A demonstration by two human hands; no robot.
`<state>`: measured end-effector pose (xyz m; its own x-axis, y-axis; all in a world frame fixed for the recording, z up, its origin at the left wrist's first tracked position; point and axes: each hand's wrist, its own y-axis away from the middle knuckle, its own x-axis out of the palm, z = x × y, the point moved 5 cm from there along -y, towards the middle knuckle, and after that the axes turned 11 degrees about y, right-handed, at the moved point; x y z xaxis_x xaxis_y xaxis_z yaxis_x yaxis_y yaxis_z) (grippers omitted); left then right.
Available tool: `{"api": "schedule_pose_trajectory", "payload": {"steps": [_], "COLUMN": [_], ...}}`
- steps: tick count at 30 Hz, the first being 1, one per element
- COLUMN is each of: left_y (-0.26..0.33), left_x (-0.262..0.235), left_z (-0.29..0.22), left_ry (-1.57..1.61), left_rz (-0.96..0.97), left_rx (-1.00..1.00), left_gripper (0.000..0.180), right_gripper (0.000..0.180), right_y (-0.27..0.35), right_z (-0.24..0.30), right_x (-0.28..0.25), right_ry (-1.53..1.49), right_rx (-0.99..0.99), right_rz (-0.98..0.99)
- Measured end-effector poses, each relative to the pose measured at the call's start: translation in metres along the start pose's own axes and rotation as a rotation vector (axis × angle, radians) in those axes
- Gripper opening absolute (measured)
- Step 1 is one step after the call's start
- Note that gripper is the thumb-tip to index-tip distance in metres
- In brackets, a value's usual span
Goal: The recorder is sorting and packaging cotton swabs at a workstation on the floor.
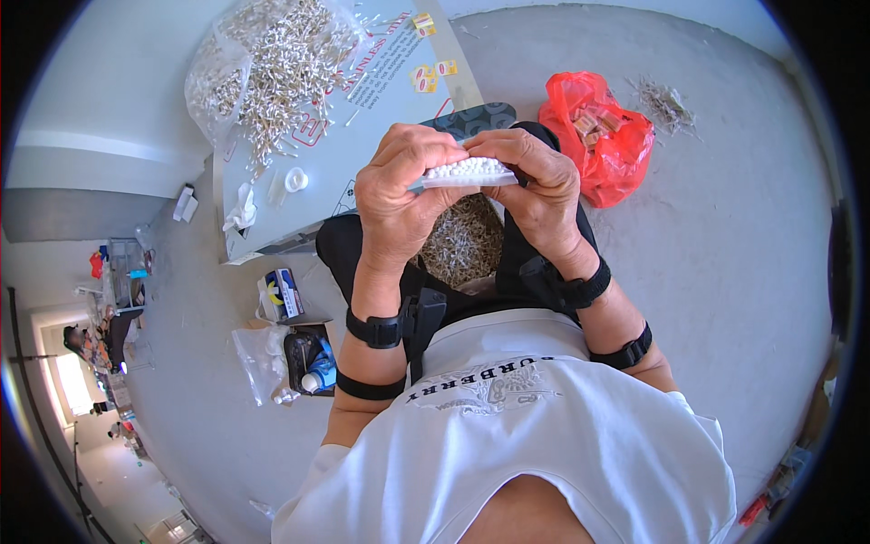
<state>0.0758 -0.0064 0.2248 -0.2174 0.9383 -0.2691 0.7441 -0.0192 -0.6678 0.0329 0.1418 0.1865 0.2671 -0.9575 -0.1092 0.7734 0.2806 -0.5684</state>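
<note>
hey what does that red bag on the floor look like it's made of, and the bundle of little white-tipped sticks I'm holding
Red bag: thin glossy plastic film, judging by its crinkles and shine. Bundle of sticks, pinched between the left hand and right hand: matte, fluffy white tips that look like cotton; the stems are hidden, so paper or plastic cannot be told.

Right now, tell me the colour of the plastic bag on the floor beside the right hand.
Red, translucent plastic bag, seen best in the head view.
</note>
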Motion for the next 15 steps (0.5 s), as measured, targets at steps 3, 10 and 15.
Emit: {"api": "schedule_pose_trajectory", "payload": {"steps": [3, 10, 15], "left_y": [-0.002, 0.002, 0.002], "left_x": [0.003, 0.008, 0.009], "left_z": [-0.001, 0.002, 0.006], "left_ry": [0.037, -0.014, -0.05], "left_rz": [0.012, -0.031, -0.008], "left_rx": [-0.06, -0.046, -0.008], "left_gripper": [0.033, 0.036, 0.034], "right_gripper": [0.036, 0.035, 0.029], "right_y": [0.0, 0.005, 0.006], "right_z": [-0.001, -0.011, -0.017], "right_x": [0.0, 0.004, 0.007], "right_ry": [0.003, -0.026, -0.068], "right_rx": [0.03, 0.062, 0.155], "right_rz": [-0.001, -0.011, -0.01]}}
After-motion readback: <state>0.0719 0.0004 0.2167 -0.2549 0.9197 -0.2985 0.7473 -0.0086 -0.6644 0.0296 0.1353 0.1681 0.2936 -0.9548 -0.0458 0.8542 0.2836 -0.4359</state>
